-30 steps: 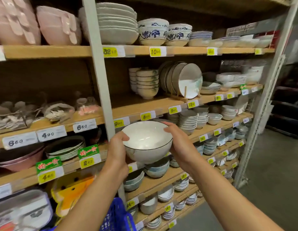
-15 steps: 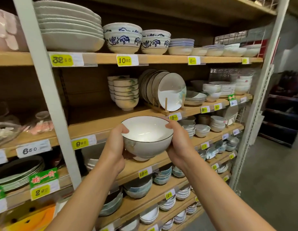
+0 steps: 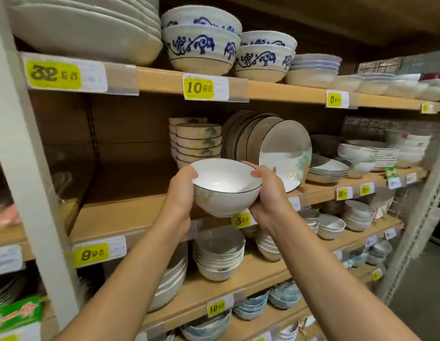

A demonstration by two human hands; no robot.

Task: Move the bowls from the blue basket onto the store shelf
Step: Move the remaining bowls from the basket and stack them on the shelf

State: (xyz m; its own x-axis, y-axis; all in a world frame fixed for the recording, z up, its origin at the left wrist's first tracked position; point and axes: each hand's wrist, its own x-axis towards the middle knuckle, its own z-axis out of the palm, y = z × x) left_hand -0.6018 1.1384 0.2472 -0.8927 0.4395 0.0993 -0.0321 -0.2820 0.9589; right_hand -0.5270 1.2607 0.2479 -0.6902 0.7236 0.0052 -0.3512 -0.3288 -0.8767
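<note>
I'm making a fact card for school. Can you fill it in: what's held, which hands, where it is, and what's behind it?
Held: bowl, white with a dark rim, upright
Left hand: grips the bowl's left side
Right hand: grips the bowl's right side
Where: in front of the shelf, not yet set down
Behind: a stack of small bowls, and plates standing on edge
Basket: not in view

- Wooden shelves (image 3: 275, 91), several tiers, carried on white metal uprights (image 3: 24, 168).
- Brown back panel (image 3: 130, 129) behind the tiers.
- Grey floor (image 3: 425, 303) at lower right.
- Yellow price labels (image 3: 198, 87) on shelf edges.
</note>
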